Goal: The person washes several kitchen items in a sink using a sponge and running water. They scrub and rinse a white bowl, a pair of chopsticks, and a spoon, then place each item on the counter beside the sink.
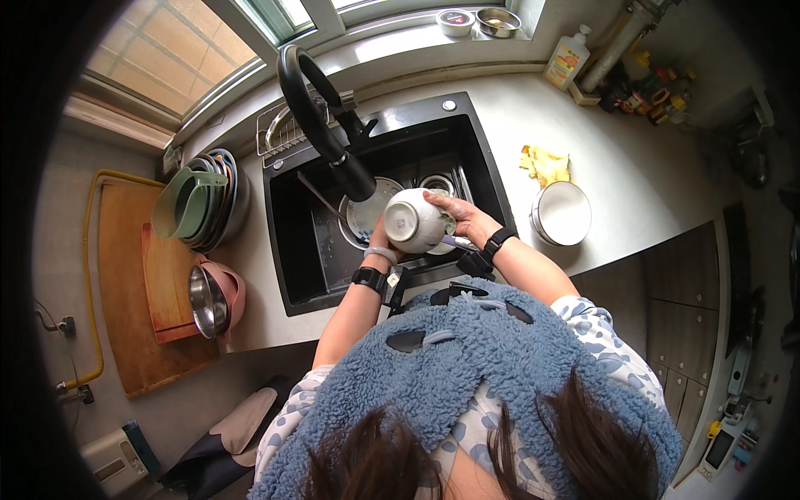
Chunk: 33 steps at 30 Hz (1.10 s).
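Over the black sink (300, 262), both hands hold a white ceramic bowl (417, 220), tilted so its foot ring shows. My left hand (381, 240) grips the bowl's left and lower side. At the bowl's right side, my right hand (459, 215) also presses a wet greenish cloth (449, 222) to it; much of the cloth is hidden. Below, in the basin, lies a round white dish (369, 212) with a long thin utensil (322, 197) leaning across it. Another white piece shows partly under the bowl. The black faucet (322, 134) arches over the basin, its spout close to the bowl.
Right of the sink stand white bowls (564, 214) by a yellow cloth (547, 164). A soap pump bottle (567, 57) is at the back right. Nested basins and a green colander (187, 203), a pink bowl (234, 294) and wooden cutting boards (125, 281) are on the left.
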Each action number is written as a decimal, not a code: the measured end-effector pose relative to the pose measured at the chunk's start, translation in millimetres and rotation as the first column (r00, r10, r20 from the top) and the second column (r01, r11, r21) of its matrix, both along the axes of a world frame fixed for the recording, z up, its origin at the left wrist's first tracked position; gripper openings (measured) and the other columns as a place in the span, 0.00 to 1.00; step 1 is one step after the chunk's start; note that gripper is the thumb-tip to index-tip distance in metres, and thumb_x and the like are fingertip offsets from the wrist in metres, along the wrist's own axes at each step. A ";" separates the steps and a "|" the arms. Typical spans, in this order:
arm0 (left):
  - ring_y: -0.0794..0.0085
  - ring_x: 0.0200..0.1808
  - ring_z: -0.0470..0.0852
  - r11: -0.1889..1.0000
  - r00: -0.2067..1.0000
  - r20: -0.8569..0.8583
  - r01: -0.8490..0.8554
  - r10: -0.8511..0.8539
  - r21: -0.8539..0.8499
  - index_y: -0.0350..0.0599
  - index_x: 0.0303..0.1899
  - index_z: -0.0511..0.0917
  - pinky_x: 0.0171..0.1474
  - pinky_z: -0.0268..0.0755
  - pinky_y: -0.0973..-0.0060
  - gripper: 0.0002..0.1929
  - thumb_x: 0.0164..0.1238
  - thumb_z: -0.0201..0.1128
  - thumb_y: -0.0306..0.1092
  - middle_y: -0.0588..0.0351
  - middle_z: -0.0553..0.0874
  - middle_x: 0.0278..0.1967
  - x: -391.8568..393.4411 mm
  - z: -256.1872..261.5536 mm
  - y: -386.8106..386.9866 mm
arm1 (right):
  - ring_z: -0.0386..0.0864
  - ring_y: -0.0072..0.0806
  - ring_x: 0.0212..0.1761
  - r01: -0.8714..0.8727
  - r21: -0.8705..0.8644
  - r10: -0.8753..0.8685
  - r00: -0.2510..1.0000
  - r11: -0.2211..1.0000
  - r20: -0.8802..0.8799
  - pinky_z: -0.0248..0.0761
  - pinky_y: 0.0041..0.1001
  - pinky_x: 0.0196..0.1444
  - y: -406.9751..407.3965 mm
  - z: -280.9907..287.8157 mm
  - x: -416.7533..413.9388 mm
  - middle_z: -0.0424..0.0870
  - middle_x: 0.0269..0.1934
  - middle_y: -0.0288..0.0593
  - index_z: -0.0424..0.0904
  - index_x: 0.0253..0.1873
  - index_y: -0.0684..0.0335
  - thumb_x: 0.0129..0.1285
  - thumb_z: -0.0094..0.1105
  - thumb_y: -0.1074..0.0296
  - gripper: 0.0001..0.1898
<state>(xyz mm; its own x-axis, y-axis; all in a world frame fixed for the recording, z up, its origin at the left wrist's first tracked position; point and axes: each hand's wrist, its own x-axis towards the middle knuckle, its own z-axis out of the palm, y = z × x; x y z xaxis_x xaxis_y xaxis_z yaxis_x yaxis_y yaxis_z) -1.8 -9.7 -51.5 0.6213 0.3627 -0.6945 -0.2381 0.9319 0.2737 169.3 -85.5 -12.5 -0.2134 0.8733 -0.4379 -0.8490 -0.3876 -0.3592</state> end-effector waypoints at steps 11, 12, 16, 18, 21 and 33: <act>0.54 0.58 0.68 0.993 0.993 0.097 0.059 -0.070 0.106 0.50 0.59 0.64 0.57 0.60 0.46 0.31 0.60 0.53 0.59 0.49 0.68 0.58 10.9 3.8 -5.9 | 0.79 0.45 0.34 -0.360 -0.055 -0.062 -0.306 0.931 0.950 0.73 0.35 0.39 -3.0 -4.1 -40.7 0.81 0.30 0.51 0.81 0.34 0.59 0.46 0.64 0.61 0.11; 0.57 0.52 0.73 0.985 0.993 0.093 0.052 -0.068 0.163 0.44 0.56 0.66 0.55 0.66 0.54 0.26 0.59 0.57 0.48 0.48 0.73 0.52 10.4 -9.1 -5.5 | 0.79 0.45 0.34 -0.459 -0.047 -0.158 -0.397 0.887 0.904 0.73 0.39 0.38 -4.9 -6.9 -44.7 0.81 0.29 0.49 0.80 0.32 0.59 0.46 0.61 0.64 0.08; 0.59 0.39 0.79 0.923 0.931 -0.250 -0.174 0.267 0.342 0.39 0.45 0.71 0.44 0.73 0.64 0.16 0.52 0.52 0.31 0.50 0.78 0.38 3.4 -72.8 9.9 | 0.77 0.41 0.39 -0.646 0.178 -0.517 -0.383 0.742 0.766 0.70 0.36 0.42 -13.5 -13.6 -48.1 0.80 0.32 0.44 0.78 0.35 0.58 0.48 0.53 0.71 0.08; 0.60 0.38 0.79 0.860 0.925 -0.301 -0.053 0.234 0.507 0.39 0.44 0.71 0.43 0.73 0.65 0.17 0.49 0.52 0.31 0.51 0.78 0.36 -7.1 -87.6 20.4 | 0.76 0.39 0.40 -0.705 0.255 -0.608 -0.305 0.662 0.733 0.69 0.34 0.43 -15.3 -12.5 -38.8 0.79 0.32 0.43 0.77 0.34 0.58 0.49 0.51 0.72 0.07; 0.61 0.39 0.78 0.741 0.924 -0.378 0.221 0.048 0.634 0.41 0.44 0.71 0.42 0.74 0.64 0.20 0.45 0.52 0.34 0.54 0.77 0.36 -13.2 -67.9 30.5 | 0.75 0.34 0.42 -0.849 0.120 -0.685 -0.324 0.515 0.653 0.66 0.30 0.49 -13.1 -7.3 -5.7 0.80 0.37 0.37 0.79 0.36 0.60 0.50 0.51 0.71 0.09; 0.62 0.43 0.77 0.907 0.957 -0.280 0.047 0.079 0.419 0.44 0.51 0.69 0.43 0.73 0.64 0.26 0.49 0.50 0.45 0.52 0.77 0.41 -2.5 -36.8 10.6 | 0.77 0.39 0.37 -0.627 0.257 -0.547 -0.326 0.736 0.771 0.70 0.35 0.41 -23.7 -11.1 -42.6 0.79 0.31 0.43 0.77 0.37 0.57 0.46 0.54 0.73 0.10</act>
